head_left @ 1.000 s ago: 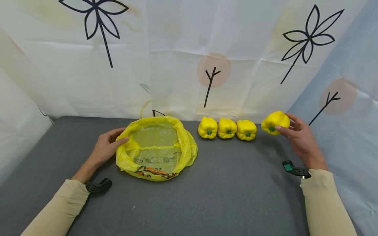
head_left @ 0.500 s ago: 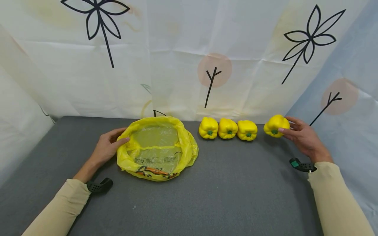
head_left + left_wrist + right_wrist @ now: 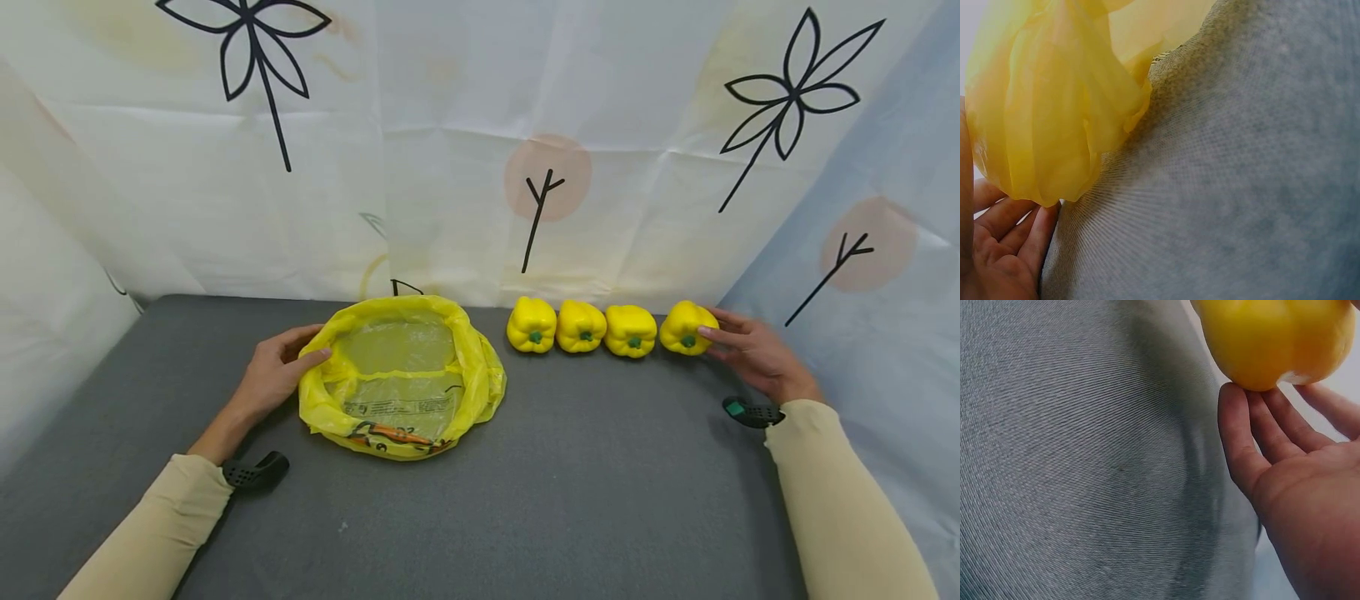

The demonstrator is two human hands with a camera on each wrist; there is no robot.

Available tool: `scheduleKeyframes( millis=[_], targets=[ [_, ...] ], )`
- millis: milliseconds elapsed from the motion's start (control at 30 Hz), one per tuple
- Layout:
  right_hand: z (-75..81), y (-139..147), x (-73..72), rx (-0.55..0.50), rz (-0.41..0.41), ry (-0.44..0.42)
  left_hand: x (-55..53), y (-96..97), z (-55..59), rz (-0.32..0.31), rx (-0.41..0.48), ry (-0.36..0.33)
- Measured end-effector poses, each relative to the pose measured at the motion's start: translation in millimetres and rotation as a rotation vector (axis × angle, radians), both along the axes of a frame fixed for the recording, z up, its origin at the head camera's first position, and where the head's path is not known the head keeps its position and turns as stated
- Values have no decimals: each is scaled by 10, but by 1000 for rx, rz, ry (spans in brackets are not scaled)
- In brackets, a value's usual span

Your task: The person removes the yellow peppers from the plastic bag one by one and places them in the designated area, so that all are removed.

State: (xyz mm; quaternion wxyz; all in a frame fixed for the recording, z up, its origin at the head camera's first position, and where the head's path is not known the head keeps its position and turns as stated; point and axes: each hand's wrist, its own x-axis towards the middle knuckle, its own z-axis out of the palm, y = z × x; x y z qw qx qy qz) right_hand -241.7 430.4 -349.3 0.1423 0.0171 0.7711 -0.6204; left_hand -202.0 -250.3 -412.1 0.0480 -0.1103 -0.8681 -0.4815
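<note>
A yellow plastic bag (image 3: 480, 392) lies with its mouth spread wide on the left half of the table in the head view. My left hand (image 3: 273, 371) holds its left rim, thumb over the edge and fingers on the outside; the left wrist view shows those fingers (image 3: 1034, 234) against the yellow film. With my right hand (image 3: 761, 350) I grip a yellow bell pepper (image 3: 684, 327) at the right end of a row. Three more yellow bell peppers (image 3: 580, 325) stand to its left. Whether the gripped pepper bears on the table, I cannot tell.
The dark grey table (image 3: 540, 500) reaches back to a pale printed cloth (image 3: 442, 167), which hangs directly behind the peppers. Another cloth (image 3: 892, 333) closes off the right side, near my right hand.
My right hand has lowered the gripped pepper and brought it left, close to the other peppers. My left hand and the bag have stayed put.
</note>
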Motion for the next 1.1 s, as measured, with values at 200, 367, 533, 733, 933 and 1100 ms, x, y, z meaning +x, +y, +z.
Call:
scheduleKeyframes(
  millis=[200, 367, 533, 733, 933, 1100],
  targets=[
    [-61, 38, -37, -25, 51, -32, -8, -1, -3, -2, 5, -10],
    [-98, 39, -60, -10, 65, -46, -1, -3, 13, -1, 9, -15],
    [-133, 30, -56, -45, 78, -45, -7, -1, 0, 4, 3, -11],
    [-139, 34, -66, -96, 78, -58, -17, 0, -18, 6, 3, -4],
    [-136, 49, -107, -54, 79, -78, -8, -4, -5, 3, 2, -7],
    [-138, 64, -115, -46, 98, -85, -6, -7, -7, -4, 6, -6]
  ],
)
